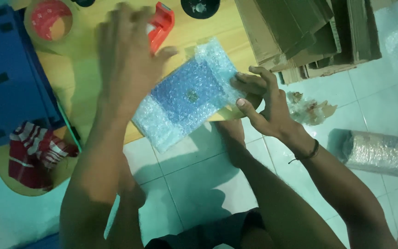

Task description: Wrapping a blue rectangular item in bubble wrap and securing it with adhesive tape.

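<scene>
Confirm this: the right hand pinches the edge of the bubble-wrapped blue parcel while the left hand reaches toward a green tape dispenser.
Not quite. In the head view the tape dispenser is red, not green. The right hand does pinch the bubble-wrapped blue parcel, and the left hand reaches toward the dispenser.

— What's that parcel [187, 97] your right hand [266, 103] pinches wrapped in?
— Clear bubble wrap, bumpy and slightly shiny, with something blue showing through it.
— And the table [88, 69] under your left hand [125, 60]?
— Pale wood, smooth and matt. The tape dispenser [162, 23] on it is glossy red plastic.
— The stack [300, 32] beside you?
— Brown corrugated cardboard, dull and rough-edged. The floor [194, 184] is glazed tile, and the striped rag [35, 150] looks like soft cloth.
</scene>
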